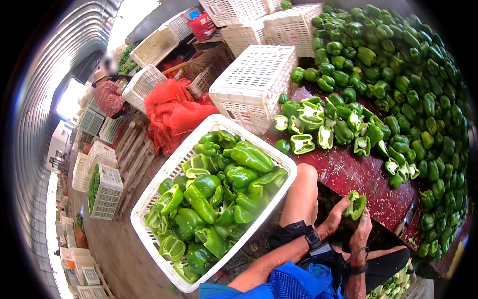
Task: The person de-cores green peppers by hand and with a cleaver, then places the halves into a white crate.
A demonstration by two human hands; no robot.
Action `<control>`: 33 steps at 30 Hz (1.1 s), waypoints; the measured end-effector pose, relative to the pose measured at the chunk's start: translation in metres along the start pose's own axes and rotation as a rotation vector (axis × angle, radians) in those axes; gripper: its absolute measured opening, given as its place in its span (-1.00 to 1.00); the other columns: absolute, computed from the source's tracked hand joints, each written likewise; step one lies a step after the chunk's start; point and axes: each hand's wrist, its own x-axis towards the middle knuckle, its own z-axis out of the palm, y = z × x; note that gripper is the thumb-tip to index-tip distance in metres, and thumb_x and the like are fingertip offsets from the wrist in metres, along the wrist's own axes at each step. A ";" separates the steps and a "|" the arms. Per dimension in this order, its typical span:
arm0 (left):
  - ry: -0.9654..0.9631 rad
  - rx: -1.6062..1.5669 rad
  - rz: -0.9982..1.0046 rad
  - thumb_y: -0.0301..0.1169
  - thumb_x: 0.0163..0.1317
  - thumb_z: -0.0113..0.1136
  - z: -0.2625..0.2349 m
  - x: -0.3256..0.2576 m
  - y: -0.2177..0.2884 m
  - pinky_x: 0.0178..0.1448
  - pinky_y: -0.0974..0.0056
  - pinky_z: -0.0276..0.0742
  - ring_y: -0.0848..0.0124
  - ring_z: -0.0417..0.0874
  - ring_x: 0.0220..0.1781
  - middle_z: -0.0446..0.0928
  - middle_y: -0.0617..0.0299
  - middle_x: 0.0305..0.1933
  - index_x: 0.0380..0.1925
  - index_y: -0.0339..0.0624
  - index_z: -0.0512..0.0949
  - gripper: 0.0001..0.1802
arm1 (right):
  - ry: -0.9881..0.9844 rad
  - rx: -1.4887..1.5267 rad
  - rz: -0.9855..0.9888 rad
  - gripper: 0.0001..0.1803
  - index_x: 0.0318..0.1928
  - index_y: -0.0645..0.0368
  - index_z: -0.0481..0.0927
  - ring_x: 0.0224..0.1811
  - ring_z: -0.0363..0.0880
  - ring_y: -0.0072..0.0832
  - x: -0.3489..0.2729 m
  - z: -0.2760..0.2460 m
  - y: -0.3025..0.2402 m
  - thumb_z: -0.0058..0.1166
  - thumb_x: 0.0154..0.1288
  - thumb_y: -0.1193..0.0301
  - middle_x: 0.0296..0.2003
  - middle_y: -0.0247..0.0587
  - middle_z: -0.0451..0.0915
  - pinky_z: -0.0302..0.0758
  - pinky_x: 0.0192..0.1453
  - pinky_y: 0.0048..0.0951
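Note:
Over my lap, my left hand point(335, 218) is closed on a green bell pepper half point(355, 205), its pale hollow side showing. At its lower right edge my right hand point(361, 231) grips the same piece, thumb up against it. Ahead lies a red board point(343, 172) scattered with seeds, where several cut pepper halves point(302, 144) sit with their insides showing. A knife point(409, 215) rests on the board to the right of my hands. Left of my knee stands a white plastic crate point(137, 215) full of cut green peppers point(200, 204).
A large heap of whole green peppers point(398, 60) covers the far and right side. White crates point(253, 79) and a red mesh bundle point(172, 112) stand beyond the full crate. A container of pepper scraps point(393, 288) is at lower right. A person point(108, 94) works far left.

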 end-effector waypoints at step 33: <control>0.112 -0.456 -0.115 0.19 0.48 -0.38 0.020 0.001 0.049 0.42 0.07 0.27 0.14 0.42 0.29 0.35 -0.07 0.33 0.40 -0.31 0.13 -0.19 | -0.103 -0.794 -0.160 -0.38 0.16 0.27 0.44 -0.26 0.70 -0.11 0.026 0.028 -0.042 0.25 0.16 0.19 -0.24 0.08 0.65 0.61 -0.14 -0.23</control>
